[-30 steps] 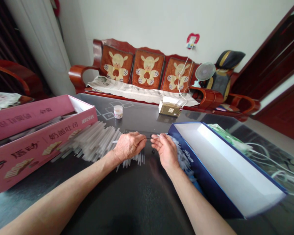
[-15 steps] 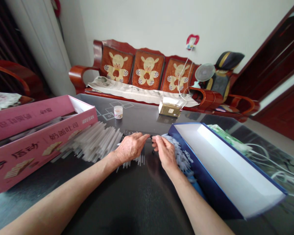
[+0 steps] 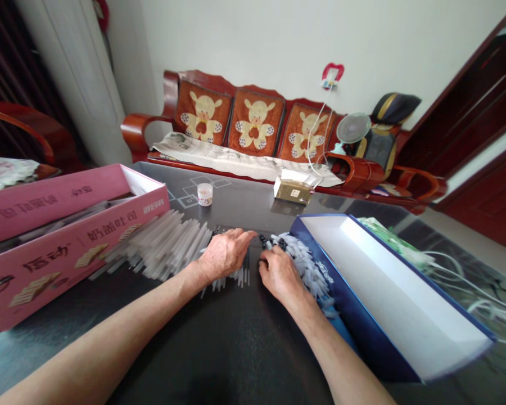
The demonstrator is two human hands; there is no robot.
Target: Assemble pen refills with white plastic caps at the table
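Note:
My left hand (image 3: pixel 226 252) is over a bunch of thin clear tubes (image 3: pixel 241 277), its fingers closed together; what they pinch, if anything, is hidden. To its left, a fanned pile of translucent plastic tubes (image 3: pixel 175 247) leans against the pink box. Low on the table, my right hand (image 3: pixel 281 274) has its fingers curled in, and I cannot make out what is in them. Small black pieces (image 3: pixel 281 243) lie just beyond its fingertips. Beside it, a heap of small pale translucent pieces (image 3: pixel 307 264) runs along the blue box.
The pink carton (image 3: pixel 88 247) stands at the left with tubes inside. A blue box (image 3: pixel 388 292) with white inner walls is at the right. Farther back are a small white jar (image 3: pixel 204 194) and a tissue box (image 3: pixel 294 190). White cables (image 3: pixel 484 309) lie at the far right.
My right hand has moved down and towards me, away from my left fingertips, and lowered to the table by the black pieces. The left hand has stayed nearly in place.

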